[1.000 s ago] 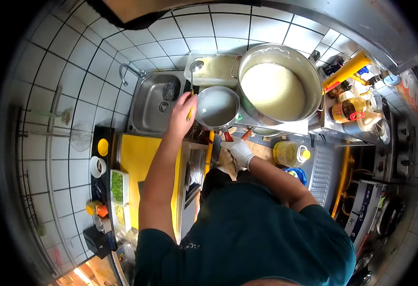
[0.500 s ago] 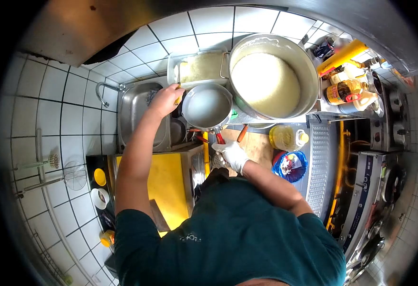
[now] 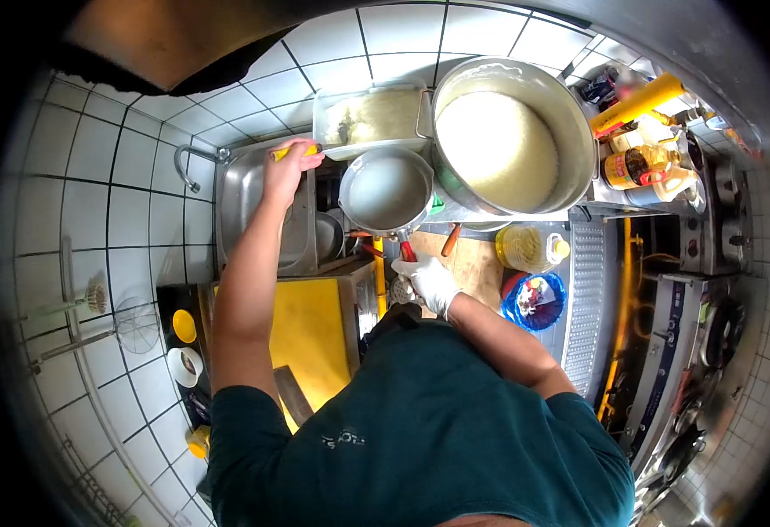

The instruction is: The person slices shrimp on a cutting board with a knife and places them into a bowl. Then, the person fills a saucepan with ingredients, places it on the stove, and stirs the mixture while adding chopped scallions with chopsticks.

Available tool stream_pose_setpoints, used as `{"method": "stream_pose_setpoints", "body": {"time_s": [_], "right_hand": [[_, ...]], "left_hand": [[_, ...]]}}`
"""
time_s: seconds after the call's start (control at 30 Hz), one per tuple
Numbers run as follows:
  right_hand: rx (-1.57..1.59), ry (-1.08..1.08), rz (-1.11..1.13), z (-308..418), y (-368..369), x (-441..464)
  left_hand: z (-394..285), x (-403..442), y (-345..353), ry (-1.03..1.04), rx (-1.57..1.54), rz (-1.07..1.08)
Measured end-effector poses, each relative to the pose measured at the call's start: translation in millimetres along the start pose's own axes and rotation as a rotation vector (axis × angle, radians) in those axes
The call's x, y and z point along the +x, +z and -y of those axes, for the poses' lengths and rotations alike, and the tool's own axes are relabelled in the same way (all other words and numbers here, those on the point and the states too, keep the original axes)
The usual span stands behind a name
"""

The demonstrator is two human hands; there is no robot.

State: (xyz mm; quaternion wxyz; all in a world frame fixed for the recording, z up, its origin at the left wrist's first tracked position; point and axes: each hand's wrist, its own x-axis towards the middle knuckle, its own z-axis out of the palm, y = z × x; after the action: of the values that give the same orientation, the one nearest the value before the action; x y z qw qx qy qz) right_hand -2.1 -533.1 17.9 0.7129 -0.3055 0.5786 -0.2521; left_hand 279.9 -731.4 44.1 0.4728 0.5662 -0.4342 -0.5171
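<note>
My bare left hand (image 3: pixel 286 174) is closed around a yellow-handled tool (image 3: pixel 283 153) at the near left corner of a clear plastic container (image 3: pixel 321 114). The tool's working end is hard to make out. Pale, whitish food (image 3: pixel 376 116) lies in the container, with a dark patch at its left. My right hand (image 3: pixel 431 283), in a white glove, grips the red handle of a saucepan (image 3: pixel 386 189). Cloudy pale liquid sits in that pan, which is held level just in front of the container.
A large metal pot (image 3: pixel 578 158) of pale liquid stands right of the saucepan. At left is a steel sink (image 3: pixel 242 198) with a tap (image 3: pixel 190 167). Nearer me are a yellow board (image 3: pixel 310 329), an oil jug (image 3: pixel 525 249) and a blue-lined bin (image 3: pixel 515 307). Bottles (image 3: pixel 635 167) crowd the right.
My left hand has shifted left, away from the saucepan, turning the yellow handle to lie more sideways. The saucepan and my right hand stay nearly where they were.
</note>
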Motion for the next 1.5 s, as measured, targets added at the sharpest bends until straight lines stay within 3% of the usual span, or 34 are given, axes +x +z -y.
{"method": "stream_pose_setpoints", "body": {"time_s": [0.4, 0.53, 0.67, 0.77, 0.87, 1.03, 1.07, 1.17, 1.27, 1.4, 1.47, 1.5], "right_hand": [[0.160, 0.060, 0.058, -18, 1, 13], [0.207, 0.099, 0.087, -3, 1, 3], [0.168, 0.068, 0.077, 2, 0, -2], [0.127, 0.035, 0.058, -13, -2, 10], [0.139, 0.044, 0.065, -18, -5, 13], [0.024, 0.031, 0.035, -20, -8, 17], [0.028, 0.023, 0.038, -19, -8, 15], [-0.016, -0.033, 0.022, -23, -10, 17], [0.091, 0.067, 0.073, -13, -11, 7], [0.058, 0.025, 0.053, -13, -9, 9], [0.089, 0.022, 0.050, -14, -8, 8], [0.092, 0.007, 0.044, -14, -7, 7]], "left_hand": [[46, 1, -21, -0.180, -0.702, -0.268], [44, -14, -9, -0.140, -0.827, -0.309], [13, -51, -9, 0.060, -0.843, -0.244], [-23, -105, -3, 0.204, -0.725, -0.246], [-10, -156, -1, 0.282, -0.457, -0.174], [24, -209, 26, 0.787, 0.899, 0.298], [29, -207, 31, 0.820, 0.964, 0.405], [35, -221, 29, 0.989, 1.062, 0.380], [32, -228, 21, 0.974, 1.049, 0.363], [33, -205, 11, 0.894, 0.999, 0.259], [34, -185, 9, 0.720, 0.797, 0.211], [24, -167, 10, 0.759, 0.854, 0.177]]}}
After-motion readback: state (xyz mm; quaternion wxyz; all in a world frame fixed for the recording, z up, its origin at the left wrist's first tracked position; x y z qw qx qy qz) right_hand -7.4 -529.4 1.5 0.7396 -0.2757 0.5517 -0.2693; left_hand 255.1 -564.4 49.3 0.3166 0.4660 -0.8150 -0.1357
